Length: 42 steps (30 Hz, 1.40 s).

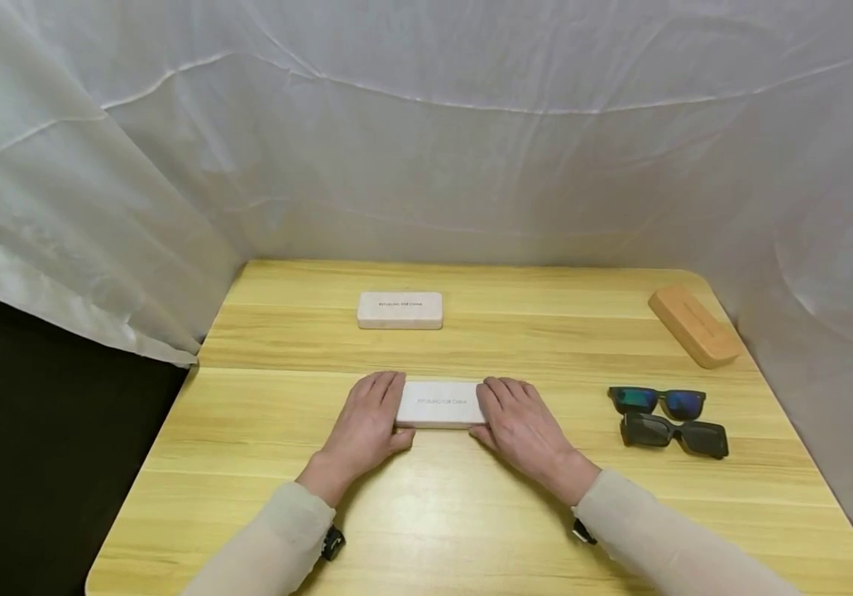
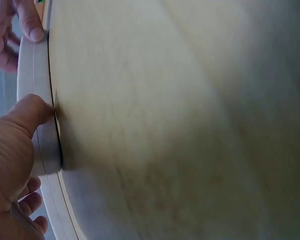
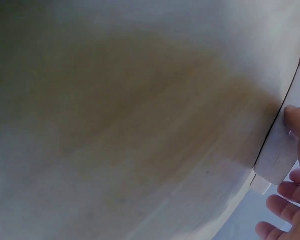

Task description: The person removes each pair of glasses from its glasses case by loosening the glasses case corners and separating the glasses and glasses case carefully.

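Note:
A white glasses case (image 1: 441, 404) with small print on its lid lies closed on the table, in the middle of the head view. My left hand (image 1: 368, 422) grips its left end, thumb along the near side and fingers toward the far side. At the other end my right hand (image 1: 526, 434) holds it the same way. In the left wrist view, the left thumb presses the side of the case (image 2: 47, 145). The right wrist view shows the right thumb against the case (image 3: 276, 157), its other fingers spread and slightly bent.
Farther back lies a pinkish-white glasses case (image 1: 400, 311). An orange-brown case (image 1: 696, 326) sits slanted at the back right. Below it are sunglasses with blue-green lenses (image 1: 657, 402) and dark sunglasses (image 1: 674, 435), close together. White curtains (image 1: 471, 182) surround the wooden table (image 1: 262, 463).

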Available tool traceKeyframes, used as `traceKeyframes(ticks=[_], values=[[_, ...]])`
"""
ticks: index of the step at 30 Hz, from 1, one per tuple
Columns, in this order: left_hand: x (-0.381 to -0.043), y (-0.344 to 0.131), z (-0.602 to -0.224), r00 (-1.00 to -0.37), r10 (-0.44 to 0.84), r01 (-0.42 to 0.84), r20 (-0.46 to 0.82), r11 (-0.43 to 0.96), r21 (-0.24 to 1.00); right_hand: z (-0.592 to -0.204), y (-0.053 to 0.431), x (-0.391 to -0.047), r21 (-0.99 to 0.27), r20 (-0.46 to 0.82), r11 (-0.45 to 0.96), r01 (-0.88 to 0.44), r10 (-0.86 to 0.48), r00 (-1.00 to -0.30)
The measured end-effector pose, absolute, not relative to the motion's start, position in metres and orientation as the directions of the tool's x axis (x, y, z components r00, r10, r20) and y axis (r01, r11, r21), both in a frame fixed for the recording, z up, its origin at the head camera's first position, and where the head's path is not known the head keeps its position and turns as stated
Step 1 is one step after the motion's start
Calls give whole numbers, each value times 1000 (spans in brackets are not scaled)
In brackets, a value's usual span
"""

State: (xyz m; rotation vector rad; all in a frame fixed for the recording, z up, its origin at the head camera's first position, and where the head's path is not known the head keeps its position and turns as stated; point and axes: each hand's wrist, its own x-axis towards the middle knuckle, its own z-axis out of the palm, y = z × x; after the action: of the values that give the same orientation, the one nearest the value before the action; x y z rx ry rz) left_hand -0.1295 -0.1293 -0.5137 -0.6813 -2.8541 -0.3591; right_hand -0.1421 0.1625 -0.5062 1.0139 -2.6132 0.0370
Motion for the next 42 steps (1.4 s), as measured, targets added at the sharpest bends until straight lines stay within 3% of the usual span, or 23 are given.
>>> traceKeyframes(ticks=[5,14,21,34,42], values=[[-129,-120,-511,-849,480,509,222,856,97,-505,163,-145,134,255,762,-634,-644,-721],[-131,-112,-507,-851,482,504,210,861,67,-503,163,-149,138,176,775,-617,-632,-755],[-135,-114,-503,-838,490,516,241,855,55,-503,164,-153,119,220,769,-627,-637,-739],[-162,-105,-496,-744,580,599,332,799,-54,-500,176,-170,157,230,764,-625,-644,-729],[-197,-81,-480,-756,585,588,294,804,-88,-483,195,-199,145,243,783,-605,-621,-745]])
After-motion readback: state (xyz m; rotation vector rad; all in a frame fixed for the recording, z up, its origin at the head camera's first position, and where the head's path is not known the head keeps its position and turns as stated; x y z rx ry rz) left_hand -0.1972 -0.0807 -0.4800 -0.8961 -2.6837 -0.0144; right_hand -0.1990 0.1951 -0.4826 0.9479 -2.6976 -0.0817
